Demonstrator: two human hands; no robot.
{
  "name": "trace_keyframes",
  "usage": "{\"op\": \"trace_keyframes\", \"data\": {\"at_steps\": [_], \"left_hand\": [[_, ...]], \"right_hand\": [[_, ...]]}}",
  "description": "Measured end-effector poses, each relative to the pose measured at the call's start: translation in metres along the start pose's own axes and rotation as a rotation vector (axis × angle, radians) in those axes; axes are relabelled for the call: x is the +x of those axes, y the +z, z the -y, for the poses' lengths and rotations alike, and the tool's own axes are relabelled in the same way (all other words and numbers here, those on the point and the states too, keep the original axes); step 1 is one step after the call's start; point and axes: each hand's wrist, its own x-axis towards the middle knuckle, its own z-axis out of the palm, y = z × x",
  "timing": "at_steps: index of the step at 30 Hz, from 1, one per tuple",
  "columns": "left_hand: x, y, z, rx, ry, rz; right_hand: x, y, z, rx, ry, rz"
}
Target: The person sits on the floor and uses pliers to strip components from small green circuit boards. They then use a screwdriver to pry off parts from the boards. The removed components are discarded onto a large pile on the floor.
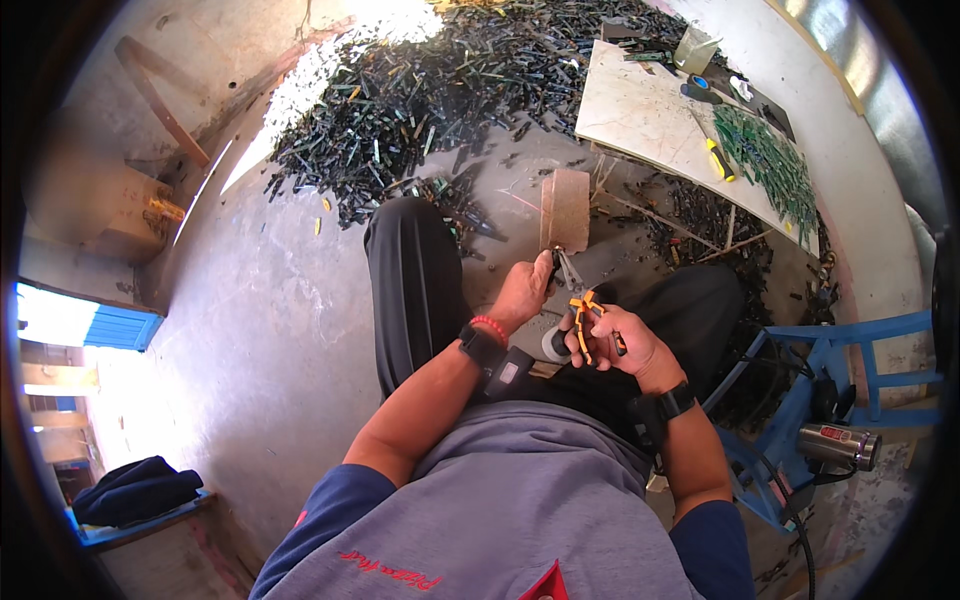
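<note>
Between my knees my right hand is closed round the handles of orange-and-black pliers. Their grey jaws point up toward the fingertips of my left hand. That hand is pinched on a small dark piece, mostly covered by the fingers. The jaws are very close to this piece; whether they touch it I cannot tell. Just beyond both hands lies a reddish-brown brick on the floor. A small round whitish object, partly hidden, sits beside the right fingers.
A big heap of dark narrow pieces spreads over the far floor. At right, a pale board carries green strips, a yellow-handled tool and a clear cup. A blue metal frame and a silver cylindrical device stand at lower right.
</note>
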Motion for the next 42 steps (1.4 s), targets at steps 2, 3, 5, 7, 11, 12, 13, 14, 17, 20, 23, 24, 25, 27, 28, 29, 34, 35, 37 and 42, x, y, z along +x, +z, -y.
{"op": "trace_keyframes", "data": {"at_steps": [2,3,5,7,11,12,13,14,17,20,23,24,25,27,28,29,34,35,37,42], "left_hand": [[0.002,0.001,0.009,0.099,0.124,-0.019],[0.003,0.001,0.013,0.058,0.065,-0.003],[0.003,0.000,0.004,-0.025,-0.049,0.038],[0.004,0.001,0.008,0.007,-0.010,0.041],[0.005,0.001,0.021,0.088,0.091,0.030],[0.006,0.002,0.023,0.097,0.102,0.015],[0.003,0.004,0.016,0.086,0.089,-0.015],[0.003,0.005,0.014,0.084,0.081,-0.031],[0.002,0.007,0.014,0.097,0.076,-0.048],[0.002,0.007,0.019,0.124,0.097,-0.044],[0.003,0.006,0.027,0.047,0.037,0.014],[0.003,0.006,0.029,-0.051,-0.049,0.027],[-0.003,0.007,0.009,-0.259,-0.234,0.041],[-0.009,0.006,-0.013,-0.473,-0.398,0.047],[-0.012,0.006,-0.018,-0.484,-0.379,0.041],[-0.012,0.006,-0.020,-0.494,-0.361,0.036],[-0.010,-0.002,-0.017,-0.504,-0.346,0.055],[-0.010,-0.002,-0.015,-0.506,-0.328,0.053],[-0.010,-0.002,-0.013,-0.521,-0.333,0.067],[-0.010,0.000,-0.014,-0.521,-0.357,0.093]], "right_hand": [[0.001,0.000,-0.001,0.031,0.009,0.003],[0.001,0.001,-0.002,0.049,0.013,0.003],[0.001,0.001,-0.002,0.080,0.016,-0.010],[0.001,0.002,-0.002,0.108,0.023,-0.024],[0.002,0.002,-0.005,0.126,0.031,-0.038],[0.001,0.002,-0.004,0.124,0.037,-0.039],[0.001,0.002,-0.004,0.122,0.042,-0.040],[0.000,0.002,-0.003,0.114,0.040,-0.046],[0.000,0.002,-0.003,0.060,0.037,-0.068],[0.001,0.001,-0.002,-0.116,0.040,-0.137],[0.005,0.006,-0.005,-0.549,-0.011,-0.307],[0.010,0.003,-0.011,-0.776,-0.055,-0.381],[0.014,-0.002,-0.019,-1.000,-0.101,-0.459],[0.015,0.002,-0.022,-0.985,-0.139,-0.487],[0.011,0.011,-0.014,-0.800,-0.073,-0.438],[0.008,0.017,-0.008,-0.614,-0.009,-0.386],[0.002,0.012,-0.010,-0.227,0.008,-0.160],[0.001,0.014,-0.008,-0.214,0.001,-0.145],[0.001,0.015,-0.006,-0.206,-0.007,-0.129],[0.002,0.014,-0.003,-0.201,-0.009,-0.118]]}}
